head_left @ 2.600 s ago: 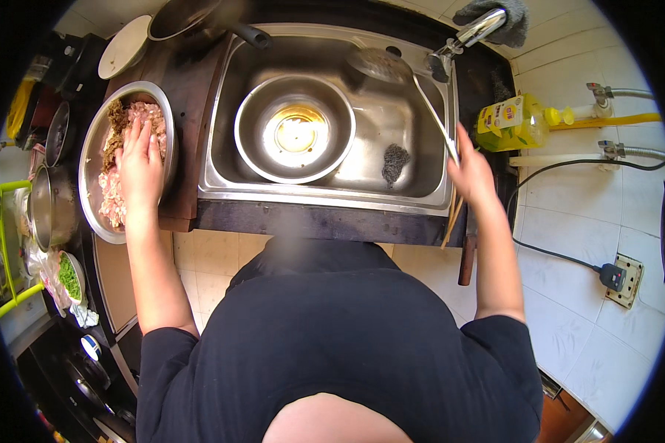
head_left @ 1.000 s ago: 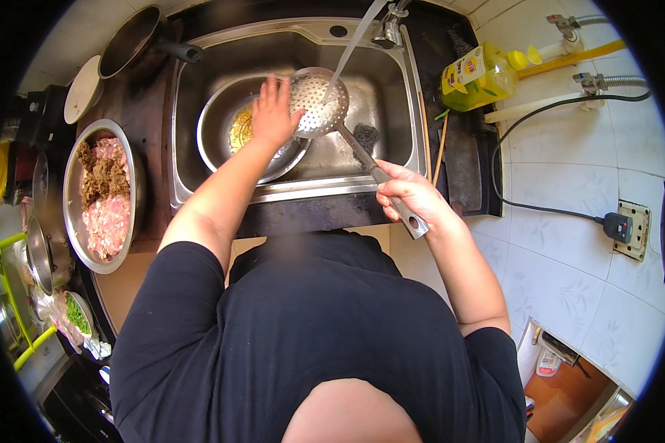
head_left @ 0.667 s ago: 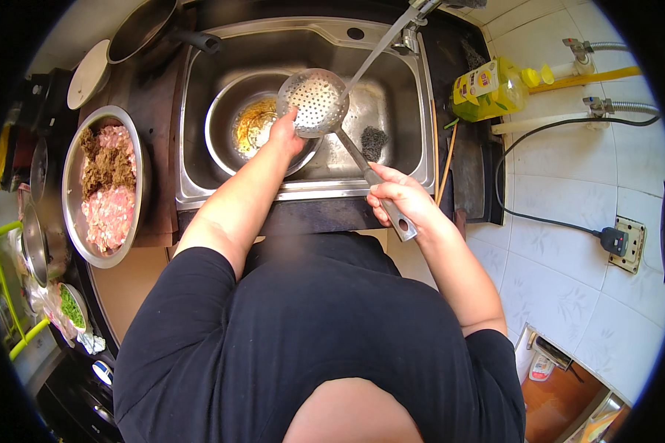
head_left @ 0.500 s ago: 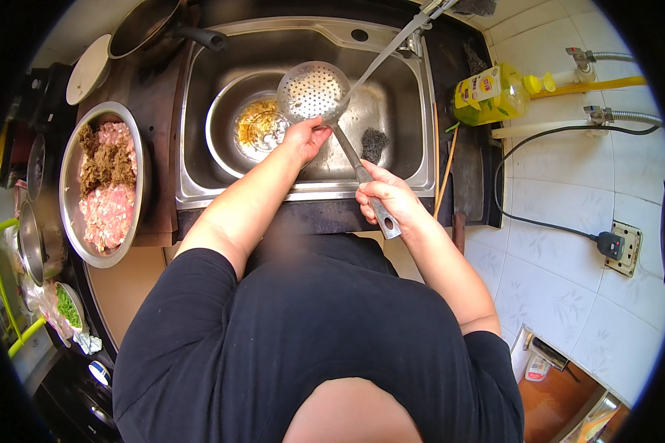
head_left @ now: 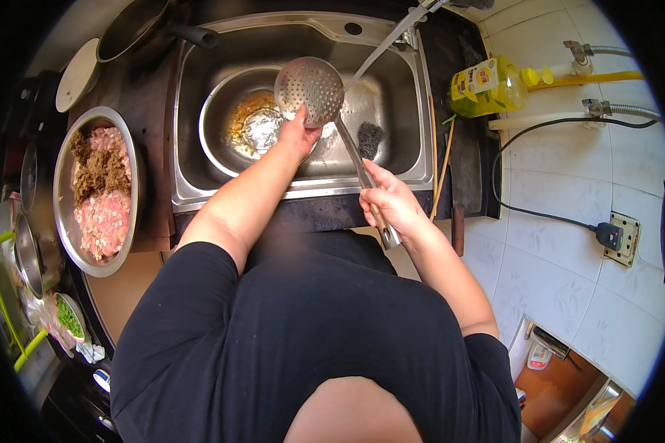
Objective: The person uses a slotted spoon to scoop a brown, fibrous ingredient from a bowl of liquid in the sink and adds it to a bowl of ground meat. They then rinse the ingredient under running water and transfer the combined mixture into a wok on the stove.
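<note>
A metal skimmer (head_left: 314, 85) with a round perforated head is held over the sink (head_left: 236, 37). My right hand (head_left: 391, 201) is closed round its long handle, whose end with a hanging hole sticks out below the fist. At the lower rim of the head, my left hand (head_left: 298, 136) grips it, some of its fingers hidden by the metal. A stream of water from the faucet (head_left: 415, 16) runs down close beside the head. Beneath it, a metal basin (head_left: 208, 136) holds water with yellowish residue. A dark scouring pad (head_left: 370, 139) lies in the sink, right of the basin.
On the left stands a metal bowl (head_left: 60, 199) of minced meat with a brown paste. Behind it are a white plate (head_left: 77, 74) and a frying pan (head_left: 137, 29). Right of the sink are chopsticks (head_left: 442, 173) and a yellow detergent bottle (head_left: 488, 87). A plugged cord (head_left: 536, 215) hangs along the tiles.
The skimmer's head has turned, so its surface now looks darker and rounded outward. My left hand has shifted slightly left along the rim. The right hand keeps its hold on the handle.
</note>
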### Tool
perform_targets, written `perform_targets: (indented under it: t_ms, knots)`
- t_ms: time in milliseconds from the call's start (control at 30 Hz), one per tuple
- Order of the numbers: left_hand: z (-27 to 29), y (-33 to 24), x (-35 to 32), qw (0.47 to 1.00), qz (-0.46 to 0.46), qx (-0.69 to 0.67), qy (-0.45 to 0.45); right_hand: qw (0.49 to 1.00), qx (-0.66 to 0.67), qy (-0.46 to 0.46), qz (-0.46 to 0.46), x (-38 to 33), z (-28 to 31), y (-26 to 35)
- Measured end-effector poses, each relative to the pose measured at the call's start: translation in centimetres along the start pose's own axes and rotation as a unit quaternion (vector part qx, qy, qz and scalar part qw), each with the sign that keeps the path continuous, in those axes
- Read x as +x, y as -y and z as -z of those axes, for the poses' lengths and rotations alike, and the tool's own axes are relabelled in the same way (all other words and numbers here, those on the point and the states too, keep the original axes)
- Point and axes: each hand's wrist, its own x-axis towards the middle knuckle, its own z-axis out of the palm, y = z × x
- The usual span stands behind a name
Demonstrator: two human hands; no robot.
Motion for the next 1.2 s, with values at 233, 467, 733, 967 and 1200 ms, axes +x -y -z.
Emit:
perform_targets:
  t_ms: [233, 467, 733, 967, 1200]
  knots:
    - [-2.2, -0.8, -2.3, 0.979, -0.068, 0.191, -0.012, 0.992, 0.114, 0.043, -0.018, -0.3, 1.2, -0.3]
    - [-2.6, -0.8, -4.0, 0.957, -0.073, 0.276, 0.055, 0.993, 0.117, 0.035, -0.002, 0.0, 0.8, -0.2]
    - [0.7, -3.5, 1.4, 0.852, -0.310, 0.421, -0.036, 0.991, 0.118, 0.049, -0.038, -1.3, 1.1, 0.6]
    - [2.1, -6.5, 0.8, 0.916, -0.132, 0.377, -0.045, 0.998, 0.067, -0.016, -0.004, -1.3, 0.9, -0.5]
    - [2.4, -4.8, 0.6, 0.682, -0.343, 0.646, -0.009, 0.994, 0.082, 0.054, -0.049, -0.9, 1.9, -1.1]
